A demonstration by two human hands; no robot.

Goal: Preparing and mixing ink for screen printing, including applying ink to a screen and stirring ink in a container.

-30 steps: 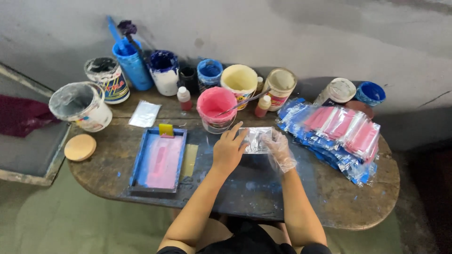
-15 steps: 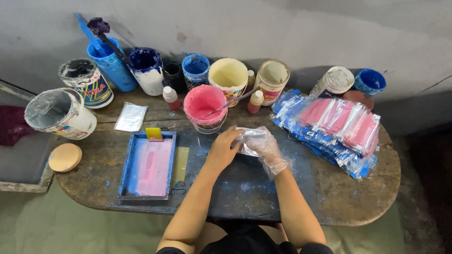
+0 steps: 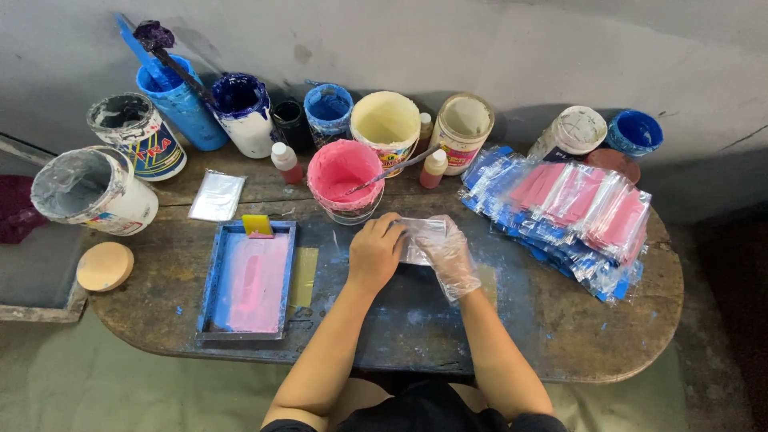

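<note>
My left hand (image 3: 374, 252), bare, and my right hand (image 3: 446, 254), in a thin clear glove, both rest on a small clear plastic pouch (image 3: 419, 234) lying flat on the paint-stained wooden table (image 3: 560, 320). The fingers of both hands press on the pouch. Just beyond them stands a pink paint bucket (image 3: 344, 178) with a stirring stick in it. To the left lies a blue-framed printing screen (image 3: 248, 280) smeared with pink ink, and a yellow squeegee (image 3: 258, 226) lies at its far end.
A pile of clear pouches with pink and blue print (image 3: 572, 220) fills the right side. Several paint buckets and small bottles line the wall, including a grey-white bucket (image 3: 92, 190) at the left. A loose pouch (image 3: 217, 195) and a round wooden disc (image 3: 105, 266) lie at the left.
The view has shifted, so everything sits further right in the frame. Both hands have stayed on the pouch, drawing slightly closer together over it.
</note>
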